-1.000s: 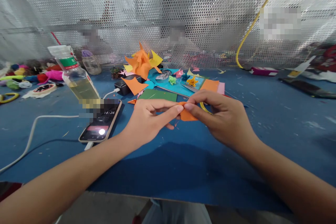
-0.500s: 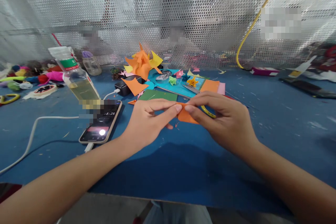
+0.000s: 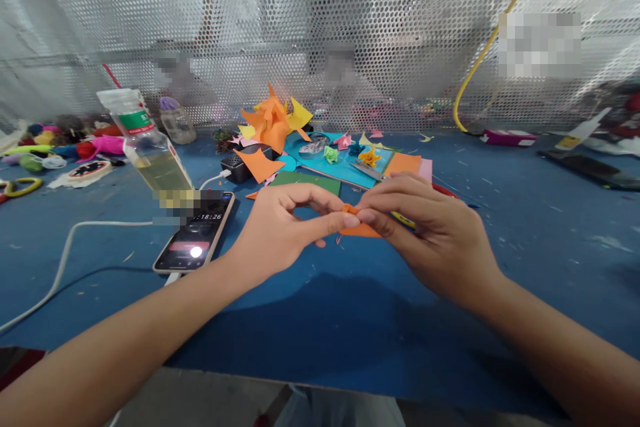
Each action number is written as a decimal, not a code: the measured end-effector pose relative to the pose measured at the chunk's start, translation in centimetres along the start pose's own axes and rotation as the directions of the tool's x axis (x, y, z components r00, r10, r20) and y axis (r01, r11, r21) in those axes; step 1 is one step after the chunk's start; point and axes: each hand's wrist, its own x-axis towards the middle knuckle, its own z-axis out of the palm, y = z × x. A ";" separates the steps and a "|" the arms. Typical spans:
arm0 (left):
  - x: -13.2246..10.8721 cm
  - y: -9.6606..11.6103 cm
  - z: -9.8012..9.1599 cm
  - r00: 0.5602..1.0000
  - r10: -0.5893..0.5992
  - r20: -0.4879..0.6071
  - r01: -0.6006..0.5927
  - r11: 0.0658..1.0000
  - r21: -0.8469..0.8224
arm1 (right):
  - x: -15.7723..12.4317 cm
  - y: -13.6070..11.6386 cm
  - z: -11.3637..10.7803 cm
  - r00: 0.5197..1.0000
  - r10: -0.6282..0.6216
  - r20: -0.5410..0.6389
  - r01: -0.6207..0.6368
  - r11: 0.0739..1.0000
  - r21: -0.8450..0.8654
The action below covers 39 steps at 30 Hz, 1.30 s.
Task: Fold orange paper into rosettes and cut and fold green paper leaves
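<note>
Just above the blue table (image 3: 350, 320), both my hands pinch a small piece of orange paper (image 3: 357, 228). My left hand (image 3: 285, 230) grips its left end between thumb and forefinger. My right hand (image 3: 430, 230) holds the right end with curled fingers, and most of the paper is hidden under them. Something yellow and ring-shaped (image 3: 403, 219) shows behind my right fingers; I cannot tell whether they touch it.
A phone (image 3: 196, 240) on a white cable lies left of my hands, with a plastic bottle (image 3: 147, 147) behind it. Folded paper shapes (image 3: 273, 120), coloured sheets (image 3: 305, 180) and a teal mat (image 3: 340, 163) crowd the middle back. A perforated metal screen (image 3: 320, 27) walls off the far side.
The orange paper has been folded smaller between my fingertips. My left forefinger has arched up and both hands have shifted slightly right.
</note>
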 end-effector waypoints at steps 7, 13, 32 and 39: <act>0.0 0.0 0.1 0.999 0.042 0.028 -0.044 0.996 0.080 | -0.1 0.3 0.2 0.999 0.005 -0.041 -0.010 0.991 -0.136; 0.3 -0.3 0.1 0.995 0.099 0.006 -0.099 0.974 0.205 | -0.1 0.5 0.3 0.999 -0.033 -0.041 0.023 0.975 -0.222; 0.0 -0.3 -0.1 0.916 0.390 0.089 -0.394 0.844 0.364 | 0.0 0.4 -0.1 0.997 0.055 -0.051 -0.062 0.988 -0.144; 0.3 -0.4 0.3 0.972 0.222 -0.076 -0.194 0.941 0.278 | 0.0 0.5 0.1 0.997 -0.025 -0.067 0.007 0.966 -0.257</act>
